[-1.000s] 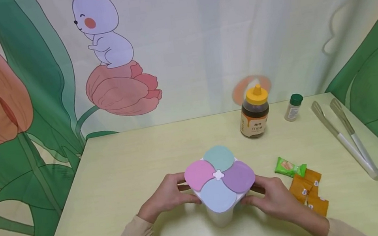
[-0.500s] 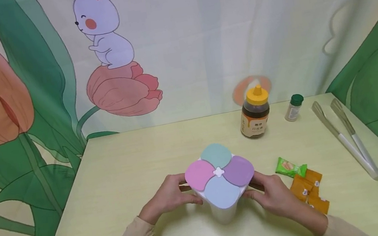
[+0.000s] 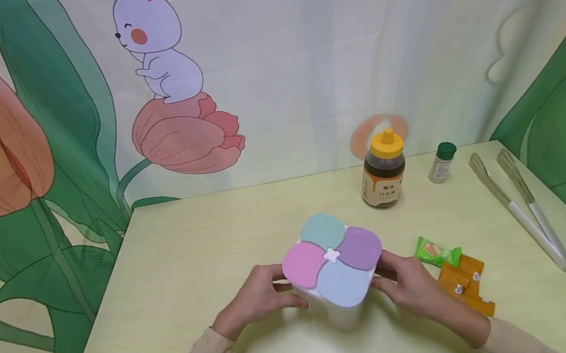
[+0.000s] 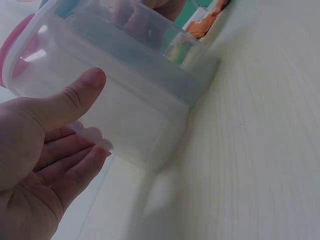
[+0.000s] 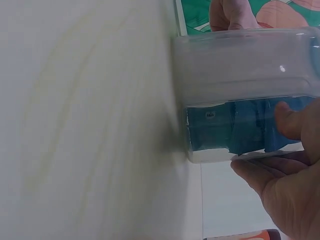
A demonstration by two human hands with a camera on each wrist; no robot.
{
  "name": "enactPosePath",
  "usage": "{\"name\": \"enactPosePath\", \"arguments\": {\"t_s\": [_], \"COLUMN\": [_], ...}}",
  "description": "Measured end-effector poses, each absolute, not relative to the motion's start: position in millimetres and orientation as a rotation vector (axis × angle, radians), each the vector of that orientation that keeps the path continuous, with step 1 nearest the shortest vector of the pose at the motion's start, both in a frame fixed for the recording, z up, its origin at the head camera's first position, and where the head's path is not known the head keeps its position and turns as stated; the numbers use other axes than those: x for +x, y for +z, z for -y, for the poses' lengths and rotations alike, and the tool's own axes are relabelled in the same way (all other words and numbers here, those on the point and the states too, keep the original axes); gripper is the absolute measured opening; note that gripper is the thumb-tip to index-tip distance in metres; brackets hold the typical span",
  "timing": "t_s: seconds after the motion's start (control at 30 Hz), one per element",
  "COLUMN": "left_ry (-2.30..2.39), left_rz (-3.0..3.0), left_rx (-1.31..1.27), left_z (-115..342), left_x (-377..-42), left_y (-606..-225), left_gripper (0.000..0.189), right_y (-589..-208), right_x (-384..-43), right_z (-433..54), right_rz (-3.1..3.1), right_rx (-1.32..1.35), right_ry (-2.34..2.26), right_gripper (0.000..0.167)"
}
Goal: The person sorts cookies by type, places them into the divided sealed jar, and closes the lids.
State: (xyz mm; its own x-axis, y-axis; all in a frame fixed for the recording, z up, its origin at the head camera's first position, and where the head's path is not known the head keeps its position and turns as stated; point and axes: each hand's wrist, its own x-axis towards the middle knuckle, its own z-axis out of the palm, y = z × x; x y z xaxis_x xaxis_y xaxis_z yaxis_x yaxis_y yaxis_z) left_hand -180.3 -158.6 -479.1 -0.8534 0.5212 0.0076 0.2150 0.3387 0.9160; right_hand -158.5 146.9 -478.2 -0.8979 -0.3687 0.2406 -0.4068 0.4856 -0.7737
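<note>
A clear plastic storage container [image 3: 343, 316] stands upright on the table in the head view. Its lid [image 3: 345, 283] has four petal-shaped flaps in pink, teal, purple and light blue, all down. My left hand [image 3: 261, 294] holds the left side, thumb to the front and fingers behind. From the right, my right hand [image 3: 411, 286] holds the opposite side just under the lid. In the left wrist view the thumb [image 4: 80, 97] lies along the translucent wall. Blue packets [image 5: 250, 125] show through one compartment in the right wrist view.
Right of the container lie a green packet [image 3: 436, 251] and several orange packets [image 3: 453, 279]. Behind stand a yellow-capped honey bottle [image 3: 383, 182] and a green-capped shaker [image 3: 441, 165]. Long tongs [image 3: 532, 218] lie at the far right. A printed curtain [image 3: 274, 70] hangs behind the table.
The container has turned counterclockwise as seen from above: the teal flap shifted left, the light blue one right. Both hands stay at its sides.
</note>
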Motion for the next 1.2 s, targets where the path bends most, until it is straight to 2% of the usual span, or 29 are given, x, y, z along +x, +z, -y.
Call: {"name": "enactPosePath", "arguments": {"t_s": [0.47,1.2], "left_ry": [1.474,1.429], "left_rz": [-2.346,-2.374], "left_rx": [0.658,0.651], "left_z": [157,154], "left_x": [-175,-173], "left_y": [-477,-477], "left_gripper": [0.039,0.04], "right_y": [-474,-473], "right_x": [-170,-192], "right_z": [-146,-148], "right_rz": [2.811,2.807], "right_rx": [0.63,0.718], "right_ry": [1.239,1.279], "right_gripper": [0.036,0.033]}}
